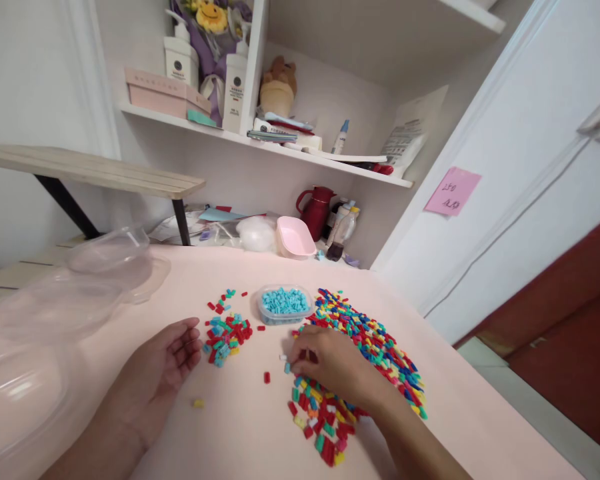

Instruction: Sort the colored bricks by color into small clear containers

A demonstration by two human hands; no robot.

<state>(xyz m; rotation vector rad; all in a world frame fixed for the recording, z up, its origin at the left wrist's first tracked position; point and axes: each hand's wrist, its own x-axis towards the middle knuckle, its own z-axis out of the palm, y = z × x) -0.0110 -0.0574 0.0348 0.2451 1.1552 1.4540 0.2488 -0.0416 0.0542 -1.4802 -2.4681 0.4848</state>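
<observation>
Right hand (320, 357): at the near-left edge of the mixed heap (375, 340), fingers bent down toward the desk (230, 440); whether they grip a piece, cannot tell
Light-blue piece (287, 367): loose on the desk, right at the right fingertips, a white piece (283, 358) just beside it; long axis too small to tell
Left hand (163, 357): palm turned inward, fingers loosely curled and apart, nothing seen in the grasp; fingertips just beside the small pile (227, 333)
Pair of hands: well apart, the small pile and a single red piece (267, 377) lying between
Clear tub (285, 321): filled with light-blue pieces, beyond both hands, ahead and slightly left of the right one; long axis crosswise, left to right
Nearer hand: the right, to tub and light-blue piece alike
</observation>
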